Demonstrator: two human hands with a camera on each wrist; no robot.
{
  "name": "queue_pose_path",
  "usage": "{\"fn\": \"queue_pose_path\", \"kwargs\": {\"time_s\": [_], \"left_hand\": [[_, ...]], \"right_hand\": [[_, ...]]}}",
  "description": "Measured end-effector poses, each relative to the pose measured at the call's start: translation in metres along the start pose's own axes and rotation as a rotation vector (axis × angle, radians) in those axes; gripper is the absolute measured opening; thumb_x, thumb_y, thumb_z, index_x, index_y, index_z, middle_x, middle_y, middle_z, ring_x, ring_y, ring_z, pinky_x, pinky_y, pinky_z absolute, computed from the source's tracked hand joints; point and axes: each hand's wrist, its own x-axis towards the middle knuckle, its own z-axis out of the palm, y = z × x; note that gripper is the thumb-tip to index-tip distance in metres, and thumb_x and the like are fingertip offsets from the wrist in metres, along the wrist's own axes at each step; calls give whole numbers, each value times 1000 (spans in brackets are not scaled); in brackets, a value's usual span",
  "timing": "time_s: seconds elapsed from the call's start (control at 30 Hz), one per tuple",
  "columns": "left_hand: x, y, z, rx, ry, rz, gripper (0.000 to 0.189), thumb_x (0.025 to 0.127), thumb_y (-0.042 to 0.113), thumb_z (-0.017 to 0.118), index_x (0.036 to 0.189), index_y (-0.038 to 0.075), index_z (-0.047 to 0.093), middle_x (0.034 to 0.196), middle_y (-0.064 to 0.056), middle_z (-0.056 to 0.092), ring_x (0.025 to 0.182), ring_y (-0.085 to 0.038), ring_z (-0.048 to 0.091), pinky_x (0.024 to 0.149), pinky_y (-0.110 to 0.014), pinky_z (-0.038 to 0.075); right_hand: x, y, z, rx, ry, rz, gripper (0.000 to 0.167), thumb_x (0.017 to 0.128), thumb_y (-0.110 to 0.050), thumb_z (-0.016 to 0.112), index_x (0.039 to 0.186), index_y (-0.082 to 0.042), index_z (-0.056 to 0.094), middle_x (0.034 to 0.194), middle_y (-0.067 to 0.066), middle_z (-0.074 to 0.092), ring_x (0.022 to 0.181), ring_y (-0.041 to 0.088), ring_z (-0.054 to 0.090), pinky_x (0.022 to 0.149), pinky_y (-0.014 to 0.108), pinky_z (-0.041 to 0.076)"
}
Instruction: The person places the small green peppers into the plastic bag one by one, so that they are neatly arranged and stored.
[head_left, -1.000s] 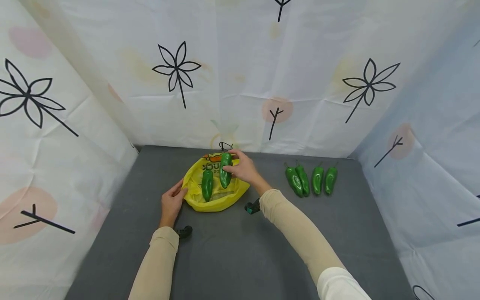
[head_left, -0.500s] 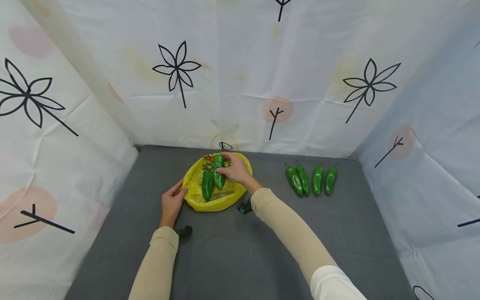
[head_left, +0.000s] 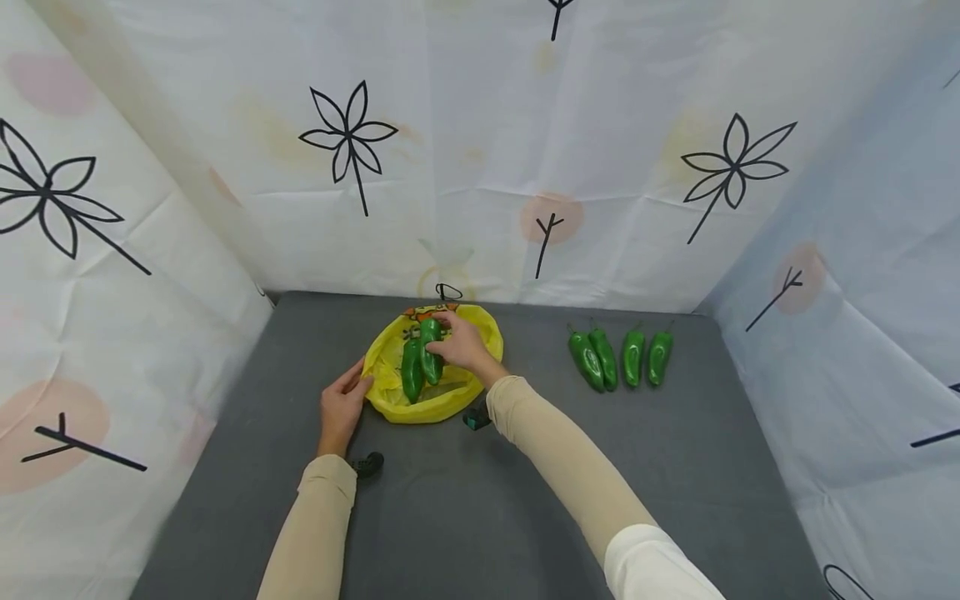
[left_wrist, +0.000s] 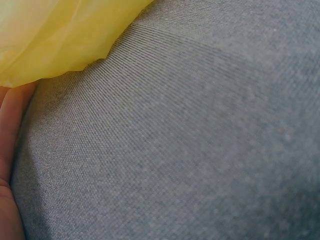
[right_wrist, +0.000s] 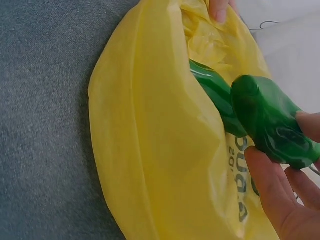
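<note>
A yellow plastic bag (head_left: 442,410) with dark print lies spread with its mouth upward on the grey table. Inside it rests one green pepper (head_left: 412,371). Over the bag my right hand (head_left: 461,342) holds a second glossy green pepper (right_wrist: 272,120) between thumb and fingers, right beside the first one. My left hand (head_left: 342,406) pinches the bag's left rim. In the left wrist view only a strip of that hand (left_wrist: 10,135) shows below the yellow plastic (left_wrist: 60,40).
Several green peppers (head_left: 632,358) lie in a row on the right of the grey table (head_left: 480,500). White cloth with line-drawn flowers (head_left: 480,167) encloses the back and sides. Dark straps (head_left: 367,465) sit at the wrists.
My right hand has carried its pepper left and slightly down, toward the pepper in the bag. My left hand stays at the bag's rim.
</note>
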Motion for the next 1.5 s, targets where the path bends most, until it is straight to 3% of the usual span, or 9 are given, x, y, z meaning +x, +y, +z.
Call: {"fn": "queue_pose_path", "kwargs": {"time_s": [0.27, 0.53, 0.93, 1.07, 1.3, 1.5], "left_hand": [[1, 1, -1, 5, 10, 5, 46, 97, 38, 69, 143, 33, 61, 140, -6, 66, 110, -4, 62, 76, -6, 49], [0, 1, -1, 7, 3, -2, 47, 97, 40, 69, 143, 33, 61, 137, -8, 68, 104, 1, 61, 76, -7, 49], [0, 2, 0, -16, -6, -19, 47, 97, 39, 70, 142, 33, 61, 142, -6, 65, 124, -20, 61, 76, -6, 50], [-1, 2, 0, -14, -3, -3, 46, 97, 37, 70, 142, 33, 62, 142, -5, 65, 122, -18, 62, 76, -6, 50], [0, 1, 0, -25, -10, 16, 45, 97, 37, 70, 142, 34, 62, 138, -7, 67, 104, 1, 62, 77, -8, 52], [-1, 1, -1, -20, -17, 8, 46, 98, 38, 69, 143, 35, 60, 142, -6, 64, 114, -8, 63, 78, -7, 51]], "right_hand": [[3, 1, 12, -112, 24, -2, 61, 98, -16, 69, 154, -12, 45, 149, 18, 53, 118, 33, 65, 85, 40, 61], [6, 5, 16, -200, 48, 35, 59, 99, -18, 68, 154, -13, 45, 150, 15, 53, 121, 31, 64, 91, 41, 59], [12, 15, 15, -198, 35, 104, 60, 98, -16, 69, 153, -10, 45, 151, 15, 52, 126, 31, 61, 95, 39, 58], [14, 19, 17, -218, 25, 102, 61, 99, -18, 69, 154, -13, 44, 152, 13, 52, 131, 31, 57, 99, 41, 56], [14, 23, 19, -234, 24, 78, 62, 99, -20, 69, 154, -12, 43, 151, 14, 53, 132, 33, 56, 101, 45, 54], [13, 22, 21, -237, 13, 64, 63, 99, -19, 68, 156, -9, 42, 150, 15, 54, 126, 33, 61, 96, 43, 57]]}}
